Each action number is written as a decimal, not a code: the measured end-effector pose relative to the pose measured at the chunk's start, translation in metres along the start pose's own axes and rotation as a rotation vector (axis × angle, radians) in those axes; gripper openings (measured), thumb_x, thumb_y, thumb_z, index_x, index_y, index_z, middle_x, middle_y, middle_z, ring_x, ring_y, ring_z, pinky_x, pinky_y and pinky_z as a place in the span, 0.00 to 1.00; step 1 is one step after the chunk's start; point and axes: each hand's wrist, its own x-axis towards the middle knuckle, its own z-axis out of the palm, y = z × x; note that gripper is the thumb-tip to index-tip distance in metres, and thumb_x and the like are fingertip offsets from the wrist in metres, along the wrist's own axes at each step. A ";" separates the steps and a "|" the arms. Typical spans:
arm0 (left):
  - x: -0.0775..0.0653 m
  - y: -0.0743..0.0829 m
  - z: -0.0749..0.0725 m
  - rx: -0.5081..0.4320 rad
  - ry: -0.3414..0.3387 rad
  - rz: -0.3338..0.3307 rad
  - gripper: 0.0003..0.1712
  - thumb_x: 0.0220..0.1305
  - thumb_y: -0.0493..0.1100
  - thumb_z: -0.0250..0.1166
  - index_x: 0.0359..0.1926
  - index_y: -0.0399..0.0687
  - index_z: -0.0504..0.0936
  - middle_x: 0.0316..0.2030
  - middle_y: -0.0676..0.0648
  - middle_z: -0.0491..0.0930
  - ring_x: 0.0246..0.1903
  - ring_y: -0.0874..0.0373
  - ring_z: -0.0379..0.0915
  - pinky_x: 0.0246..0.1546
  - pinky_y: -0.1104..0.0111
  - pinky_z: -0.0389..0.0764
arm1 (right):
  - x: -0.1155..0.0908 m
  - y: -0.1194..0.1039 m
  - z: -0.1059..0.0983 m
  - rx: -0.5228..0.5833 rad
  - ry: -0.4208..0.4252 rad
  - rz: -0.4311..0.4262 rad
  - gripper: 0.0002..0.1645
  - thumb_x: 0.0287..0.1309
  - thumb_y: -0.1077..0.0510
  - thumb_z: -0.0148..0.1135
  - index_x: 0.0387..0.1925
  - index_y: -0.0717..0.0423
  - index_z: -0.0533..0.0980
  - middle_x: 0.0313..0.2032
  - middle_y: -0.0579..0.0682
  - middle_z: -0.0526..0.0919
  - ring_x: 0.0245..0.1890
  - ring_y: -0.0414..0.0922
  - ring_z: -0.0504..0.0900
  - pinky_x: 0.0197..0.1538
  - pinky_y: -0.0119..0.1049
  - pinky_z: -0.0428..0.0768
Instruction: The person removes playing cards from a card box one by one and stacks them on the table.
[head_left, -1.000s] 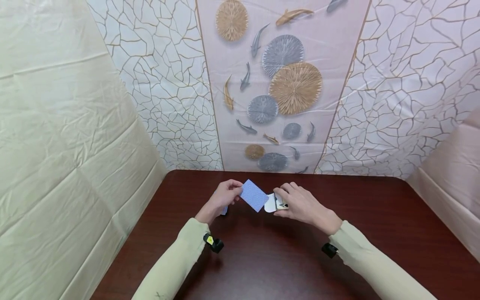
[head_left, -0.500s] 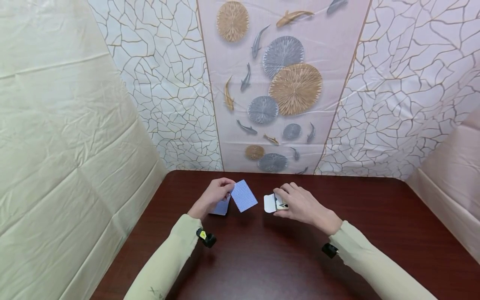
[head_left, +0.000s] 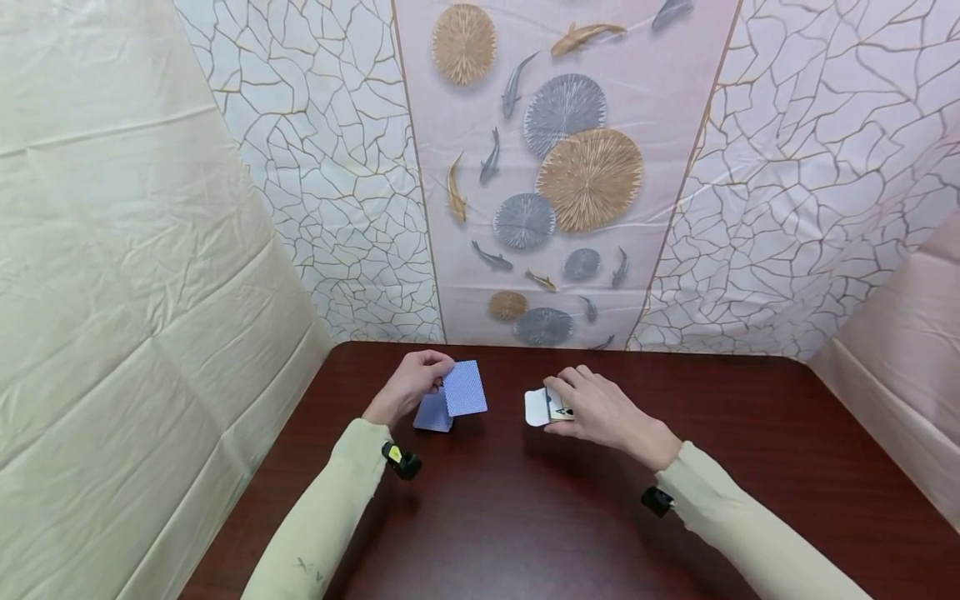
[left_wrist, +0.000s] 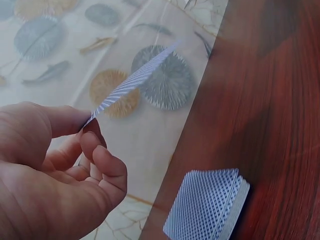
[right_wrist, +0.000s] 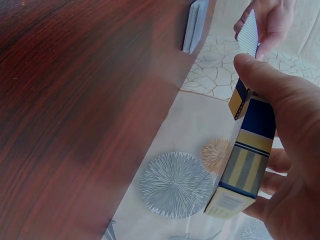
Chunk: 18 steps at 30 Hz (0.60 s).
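- Card (head_left: 465, 388), blue-backed, is pinched at 1 corner by the left hand (head_left: 417, 377);
- Stack (head_left: 432, 416) lies at 8 o'clock from it on the table (head_left: 480, 525);
- Right hand (head_left: 602, 409) grips the card box (right_wrist: 250, 160) at 3 o'clock, white flap (head_left: 536, 407) towards 9;
- Likely risks: a corner-only pinch could let the card slip; a brushing touch could skew the stack.

1. Box (right_wrist: 245, 155): largely covered by the right hand (head_left: 600, 410) in the head view; its end label (right_wrist: 228, 202) — too blurred to read.
2. Card (head_left: 466, 388): face hidden.
3. Stack (left_wrist: 202, 202): clipped by the left wrist view's bottom edge — count unclear.
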 end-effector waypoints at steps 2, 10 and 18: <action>0.004 -0.004 -0.003 -0.002 0.002 -0.010 0.10 0.66 0.42 0.63 0.45 0.42 0.82 0.29 0.49 0.74 0.28 0.58 0.69 0.35 0.65 0.74 | 0.000 0.000 0.000 0.004 -0.001 0.001 0.41 0.45 0.37 0.75 0.55 0.56 0.75 0.45 0.52 0.79 0.44 0.50 0.76 0.41 0.44 0.78; 0.011 -0.012 -0.012 -0.051 0.029 -0.096 0.10 0.67 0.43 0.64 0.45 0.43 0.82 0.28 0.50 0.74 0.27 0.58 0.68 0.33 0.67 0.71 | 0.001 0.000 -0.001 0.002 -0.012 0.013 0.41 0.45 0.37 0.75 0.56 0.56 0.75 0.46 0.53 0.79 0.45 0.50 0.76 0.42 0.45 0.79; 0.014 -0.019 -0.018 -0.018 0.053 -0.123 0.13 0.68 0.46 0.64 0.47 0.44 0.84 0.28 0.51 0.75 0.28 0.58 0.68 0.32 0.67 0.71 | 0.003 -0.002 -0.001 0.009 -0.005 0.003 0.41 0.45 0.37 0.75 0.56 0.56 0.76 0.46 0.53 0.80 0.45 0.50 0.76 0.42 0.44 0.78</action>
